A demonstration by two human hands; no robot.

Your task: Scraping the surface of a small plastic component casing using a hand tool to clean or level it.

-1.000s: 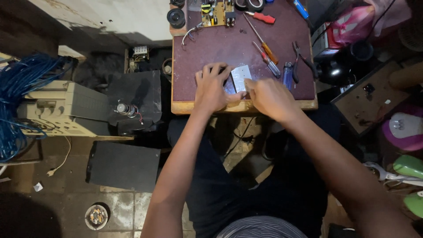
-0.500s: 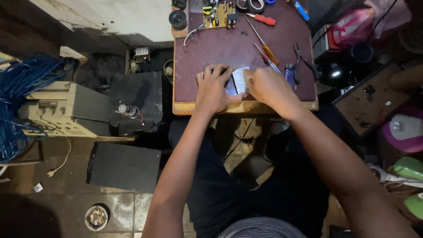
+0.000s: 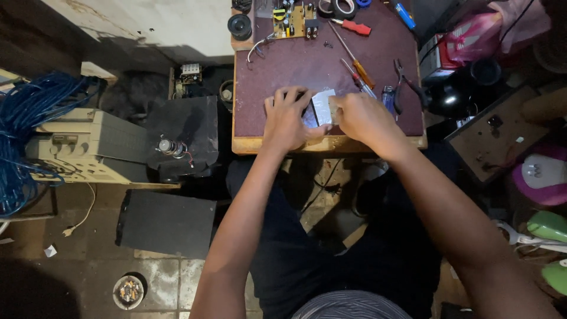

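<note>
A small shiny silver plate (image 3: 322, 105) lies on the maroon worktable (image 3: 295, 65) near its front edge. My left hand (image 3: 287, 120) presses flat on the table, fingers spread, with its fingertips on the plate's left side. My right hand (image 3: 363, 117) grips the plate's right edge with curled fingers. Part of the plate is hidden under both hands.
On the table lie a yellow circuit board (image 3: 290, 19), screwdrivers (image 3: 354, 56), pliers (image 3: 407, 82), tape rolls (image 3: 342, 7) and a red-handled tool (image 3: 354, 26). Left of the table stand a black box (image 3: 186, 133), a beige device (image 3: 88, 145) and blue cable coils (image 3: 29, 118).
Both hands have stayed on the silver plate; the right hand shifted slightly right and curled tighter on its edge, showing more of the plate.
</note>
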